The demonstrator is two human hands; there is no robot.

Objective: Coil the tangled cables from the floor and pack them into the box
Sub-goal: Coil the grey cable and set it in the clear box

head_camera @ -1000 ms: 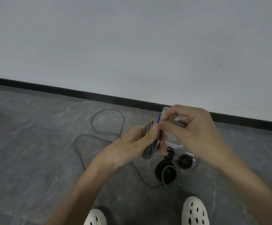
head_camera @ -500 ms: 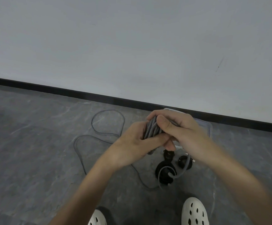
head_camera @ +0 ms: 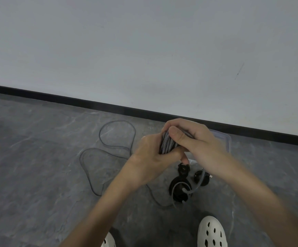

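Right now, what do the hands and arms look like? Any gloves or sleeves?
No gloves: the left hand and right hand are bare, no rings or watch showing. The forearms are bare too, no sleeves in view. White clogs with holes on the feet.

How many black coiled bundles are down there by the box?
3. One small bundle sits just under the left hand, a second bundle right of it, and the largest bundle nearest the shoes. The right hand may hide others.

I am looking at a person who is wearing white moulded clogs, the left clog (head_camera: pixel 109 241) and the right clog (head_camera: pixel 212 232), each showing dark oval vent holes. The left forearm (head_camera: pixel 105 202) and the right forearm (head_camera: pixel 262 198) are showing bare.
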